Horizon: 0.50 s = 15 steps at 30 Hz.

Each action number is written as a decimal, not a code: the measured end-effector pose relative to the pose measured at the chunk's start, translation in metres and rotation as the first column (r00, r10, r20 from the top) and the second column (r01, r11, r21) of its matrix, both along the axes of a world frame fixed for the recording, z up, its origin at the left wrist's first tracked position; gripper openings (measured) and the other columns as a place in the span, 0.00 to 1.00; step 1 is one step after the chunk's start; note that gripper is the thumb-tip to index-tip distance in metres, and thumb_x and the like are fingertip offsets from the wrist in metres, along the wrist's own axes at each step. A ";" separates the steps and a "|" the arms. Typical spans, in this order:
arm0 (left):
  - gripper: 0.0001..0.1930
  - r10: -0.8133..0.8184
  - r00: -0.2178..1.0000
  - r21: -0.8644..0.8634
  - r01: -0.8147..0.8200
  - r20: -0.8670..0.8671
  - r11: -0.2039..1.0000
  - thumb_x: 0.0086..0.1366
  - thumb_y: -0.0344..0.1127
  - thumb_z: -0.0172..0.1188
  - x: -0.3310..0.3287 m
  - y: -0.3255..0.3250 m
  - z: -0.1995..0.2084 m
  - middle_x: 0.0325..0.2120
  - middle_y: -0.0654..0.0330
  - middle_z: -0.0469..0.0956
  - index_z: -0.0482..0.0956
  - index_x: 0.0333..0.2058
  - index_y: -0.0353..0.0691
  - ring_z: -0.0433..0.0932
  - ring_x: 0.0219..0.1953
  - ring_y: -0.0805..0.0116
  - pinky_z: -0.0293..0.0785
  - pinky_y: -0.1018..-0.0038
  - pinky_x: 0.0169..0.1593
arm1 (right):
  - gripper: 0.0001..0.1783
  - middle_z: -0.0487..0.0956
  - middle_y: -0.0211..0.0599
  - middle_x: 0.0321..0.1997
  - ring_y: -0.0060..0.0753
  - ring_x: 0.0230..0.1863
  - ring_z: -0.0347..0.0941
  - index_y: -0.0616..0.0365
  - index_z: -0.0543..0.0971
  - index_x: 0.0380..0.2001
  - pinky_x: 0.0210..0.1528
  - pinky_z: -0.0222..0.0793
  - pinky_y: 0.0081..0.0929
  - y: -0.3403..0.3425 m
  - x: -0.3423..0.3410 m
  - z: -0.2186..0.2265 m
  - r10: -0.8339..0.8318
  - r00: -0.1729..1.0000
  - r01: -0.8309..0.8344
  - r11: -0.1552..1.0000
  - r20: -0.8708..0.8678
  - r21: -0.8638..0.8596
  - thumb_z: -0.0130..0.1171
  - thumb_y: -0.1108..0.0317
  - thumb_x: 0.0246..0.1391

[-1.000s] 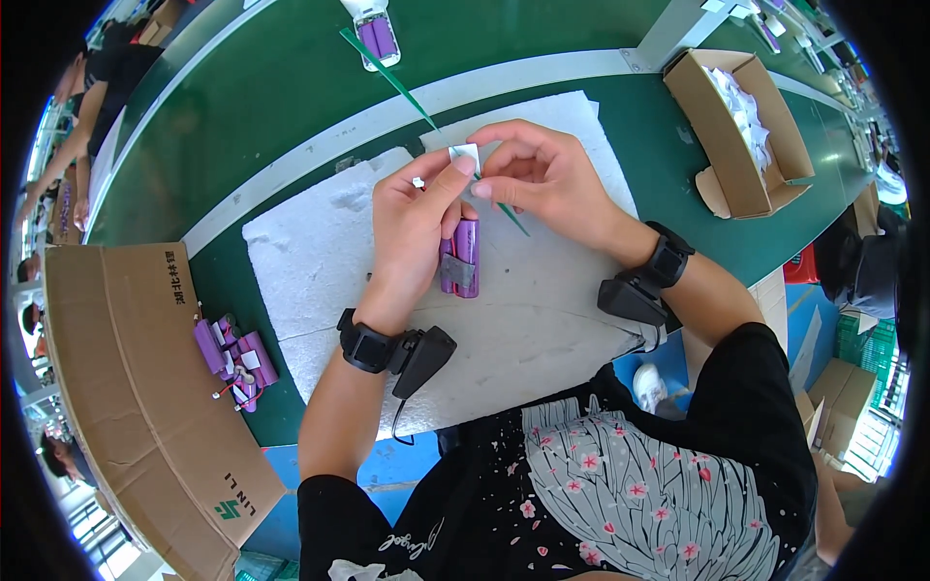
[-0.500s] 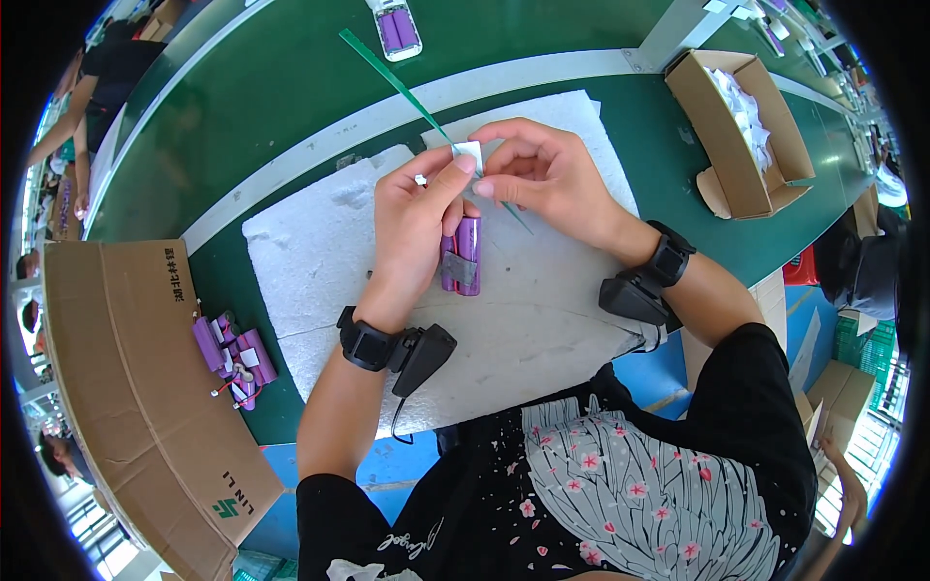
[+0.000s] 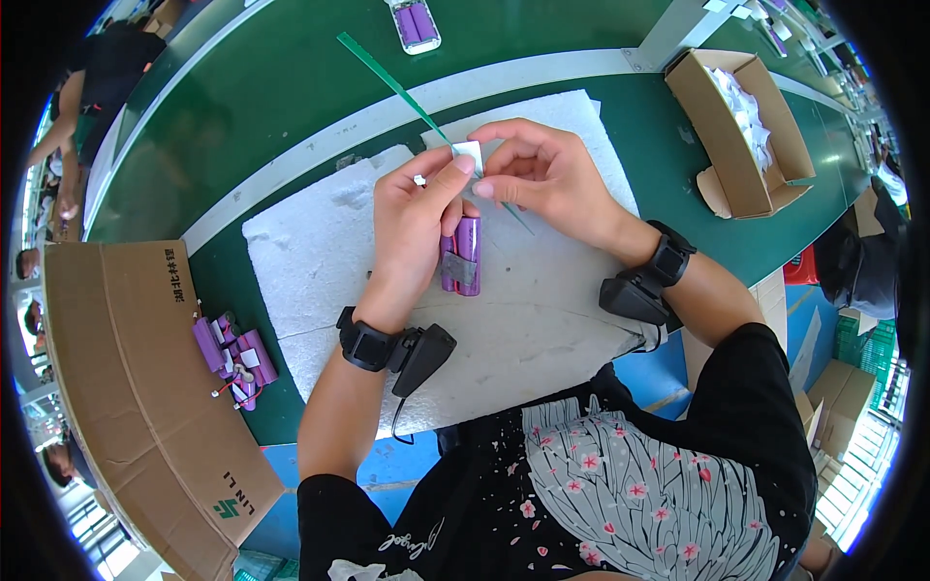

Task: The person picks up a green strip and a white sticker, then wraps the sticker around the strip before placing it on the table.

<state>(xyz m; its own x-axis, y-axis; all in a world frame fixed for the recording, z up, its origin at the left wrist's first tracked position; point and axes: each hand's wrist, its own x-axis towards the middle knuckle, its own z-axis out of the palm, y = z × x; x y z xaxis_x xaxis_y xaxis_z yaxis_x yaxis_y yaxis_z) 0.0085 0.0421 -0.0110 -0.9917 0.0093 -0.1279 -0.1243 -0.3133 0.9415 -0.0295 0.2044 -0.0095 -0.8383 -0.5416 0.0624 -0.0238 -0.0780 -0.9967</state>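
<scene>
Purple in the head view, the battery pack (image 3: 469, 244) showed just under the left hand (image 3: 412, 218), its upper end hidden by the fingers; whether it hung or rested on the white foam mat (image 3: 310, 261) could not be told. The left grip was narrow, thumb pressed on a white square (image 3: 470, 150). A green strip (image 3: 387, 79) ran out toward 11 o'clock, its middle obscured near the square. At the pack's 2 o'clock, the right hand (image 3: 552, 179) had thumb and fingertips nearly together by the square's lower edge; what they pinched was unclear. A white case of cells (image 3: 417, 26) was cut off at 12 o'clock; more purple cells (image 3: 253, 356) lay at 8 o'clock on the worktop (image 3: 223, 273).
</scene>
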 end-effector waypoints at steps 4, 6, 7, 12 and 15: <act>0.14 -0.001 1.000 -0.004 0.001 -0.004 1.000 0.57 0.36 0.58 0.000 0.000 0.000 0.15 0.67 0.68 0.75 0.37 0.29 0.59 0.13 0.83 0.69 0.80 0.26 | 0.20 0.76 0.33 0.26 0.17 0.26 0.70 0.62 0.71 0.44 0.28 0.67 0.15 0.000 0.000 0.001 0.000 1.000 0.000 1.000 -0.004 0.004 0.61 0.75 0.46; 0.14 -0.004 1.000 -0.004 0.004 -0.006 1.000 0.57 0.36 0.58 0.000 0.000 0.000 0.15 0.67 0.68 0.76 0.37 0.29 0.59 0.13 0.83 0.69 0.80 0.26 | 0.20 0.76 0.33 0.26 0.17 0.26 0.70 0.62 0.71 0.44 0.28 0.67 0.15 0.000 0.000 0.001 0.001 1.000 -0.001 1.000 0.005 0.002 0.62 0.75 0.45; 0.14 -0.001 1.000 -0.007 0.001 -0.003 1.000 0.57 0.36 0.58 0.000 0.000 0.001 0.14 0.67 0.67 0.76 0.37 0.29 0.59 0.13 0.83 0.69 0.80 0.26 | 0.20 0.76 0.33 0.26 0.17 0.26 0.70 0.62 0.71 0.44 0.29 0.67 0.15 0.000 0.000 0.001 0.001 1.000 -0.001 1.000 0.011 0.001 0.62 0.75 0.45; 0.15 -0.008 1.000 -0.007 0.008 0.004 1.000 0.57 0.37 0.58 -0.001 0.000 0.001 0.12 0.69 0.66 0.76 0.36 0.30 0.59 0.13 0.83 0.69 0.80 0.26 | 0.18 0.76 0.33 0.26 0.17 0.25 0.70 0.61 0.71 0.44 0.26 0.66 0.15 0.000 0.000 -0.001 0.001 1.000 -0.001 1.000 -0.015 0.005 0.60 0.73 0.48; 0.15 -0.009 1.000 -0.007 0.009 0.006 1.000 0.57 0.37 0.58 -0.001 0.000 0.001 0.11 0.69 0.65 0.76 0.36 0.30 0.59 0.12 0.83 0.69 0.80 0.26 | 0.16 0.76 0.32 0.25 0.17 0.24 0.70 0.60 0.71 0.45 0.23 0.64 0.14 0.001 -0.001 -0.002 0.006 1.000 -0.006 1.000 0.025 0.001 0.56 0.72 0.51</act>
<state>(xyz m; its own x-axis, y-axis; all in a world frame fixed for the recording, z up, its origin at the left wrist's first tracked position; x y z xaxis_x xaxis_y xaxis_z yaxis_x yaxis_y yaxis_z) 0.0075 0.0417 -0.0101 -0.9908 0.0175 -0.1341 -0.1331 -0.3051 0.9430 -0.0306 0.2053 -0.0116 -0.8363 -0.5467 0.0404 0.0020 -0.0767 -0.9970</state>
